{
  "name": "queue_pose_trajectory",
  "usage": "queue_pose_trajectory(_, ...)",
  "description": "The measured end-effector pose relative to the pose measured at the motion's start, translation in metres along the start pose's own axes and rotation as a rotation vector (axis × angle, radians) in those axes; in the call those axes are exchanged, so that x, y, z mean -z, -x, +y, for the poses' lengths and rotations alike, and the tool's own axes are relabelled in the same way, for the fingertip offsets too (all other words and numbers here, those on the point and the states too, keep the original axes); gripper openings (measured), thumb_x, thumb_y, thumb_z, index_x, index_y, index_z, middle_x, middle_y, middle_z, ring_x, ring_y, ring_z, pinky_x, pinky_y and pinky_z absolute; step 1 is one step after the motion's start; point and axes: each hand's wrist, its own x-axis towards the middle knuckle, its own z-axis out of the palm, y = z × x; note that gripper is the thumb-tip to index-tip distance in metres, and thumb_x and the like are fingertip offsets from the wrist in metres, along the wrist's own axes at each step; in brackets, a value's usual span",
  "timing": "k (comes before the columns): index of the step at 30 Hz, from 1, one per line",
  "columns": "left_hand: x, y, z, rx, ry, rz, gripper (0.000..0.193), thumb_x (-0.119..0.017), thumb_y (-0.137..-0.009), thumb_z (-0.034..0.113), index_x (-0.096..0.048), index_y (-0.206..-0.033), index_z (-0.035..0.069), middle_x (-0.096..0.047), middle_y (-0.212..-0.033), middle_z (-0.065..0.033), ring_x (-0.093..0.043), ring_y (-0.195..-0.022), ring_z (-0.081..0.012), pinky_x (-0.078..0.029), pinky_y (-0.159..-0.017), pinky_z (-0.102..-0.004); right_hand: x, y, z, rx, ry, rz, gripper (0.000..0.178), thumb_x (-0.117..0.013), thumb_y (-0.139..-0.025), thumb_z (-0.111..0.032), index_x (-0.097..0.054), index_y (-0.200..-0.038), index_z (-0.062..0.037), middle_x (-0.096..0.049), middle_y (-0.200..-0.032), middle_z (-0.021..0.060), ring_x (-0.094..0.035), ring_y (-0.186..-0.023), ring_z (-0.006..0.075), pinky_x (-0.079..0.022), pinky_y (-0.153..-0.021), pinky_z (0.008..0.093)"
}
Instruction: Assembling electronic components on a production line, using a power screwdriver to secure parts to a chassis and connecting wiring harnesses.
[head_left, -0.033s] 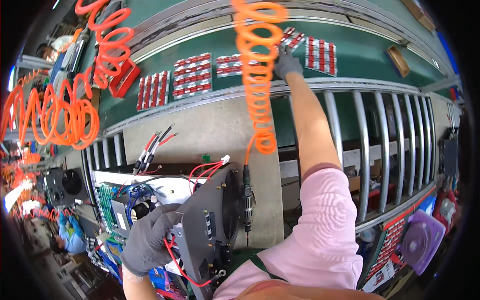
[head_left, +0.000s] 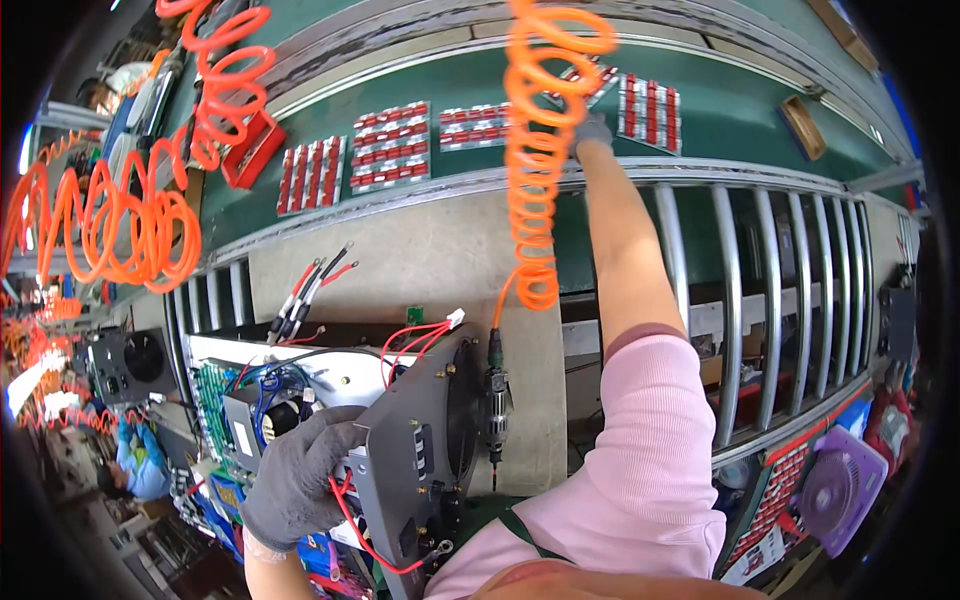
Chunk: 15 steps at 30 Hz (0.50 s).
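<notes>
My left hand [head_left: 300, 480], in a grey glove, is closed over the edge of the dark metal panel [head_left: 395, 470] of an opened electrical unit. A red cable with a ring terminal [head_left: 400, 568] hangs from the panel just below it. Wires and a green circuit board [head_left: 212, 410] show inside the unit. My right arm stretches far forward over the rail. The gloved right hand [head_left: 592, 132] is near a tilted pack of red-and-silver parts [head_left: 600, 88] on the green bench. Its fingers are blurred and partly behind the orange coiled hose, so their grip is unclear.
More packs of red parts [head_left: 390, 145] lie along the green bench [head_left: 450, 85]. The orange coiled hose [head_left: 535, 180] hangs in front, down to a power screwdriver [head_left: 497, 410]. A red bin [head_left: 252, 150], a wooden tray [head_left: 800, 128] and metal bars [head_left: 728, 300] stand around.
My right hand has drawn slightly back toward me from the tilted pack. The orange coiled hose has swung to the right. My left hand keeps its place on the panel.
</notes>
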Motion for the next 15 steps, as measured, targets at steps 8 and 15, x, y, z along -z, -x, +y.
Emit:
queue_pose_trajectory(8, 0.000, 0.002, -0.006, 0.047, 0.018, -0.012, 0.054, -0.074, -0.056, 0.010, -0.056, -0.107, 0.009, -0.060, -0.109, -0.0131, -0.063, -0.088, -0.0344, -0.051, -0.071, -0.0385, 0.002, 0.007, -0.010, 0.073, -0.032, -0.246, 0.034, -0.058, -0.083, -0.027, -0.058, -0.113, -0.0107, -0.058, -0.112, 0.0164, -0.059, -0.103, 0.0347, -0.050, -0.086, 0.0423)
queue_pose_trajectory(15, -0.001, 0.005, -0.004, 0.046, 0.011, -0.015, 0.058, -0.074, -0.055, 0.010, -0.056, -0.110, 0.011, -0.059, -0.112, -0.0133, -0.062, -0.093, -0.0351, -0.050, -0.075, -0.0392, -0.019, 0.025, 0.004, 0.066, -0.100, -0.125, 0.034, -0.066, -0.077, -0.027, -0.062, -0.107, -0.0113, -0.060, -0.111, 0.0171, -0.060, -0.101, 0.0348, -0.050, -0.087, 0.0427)
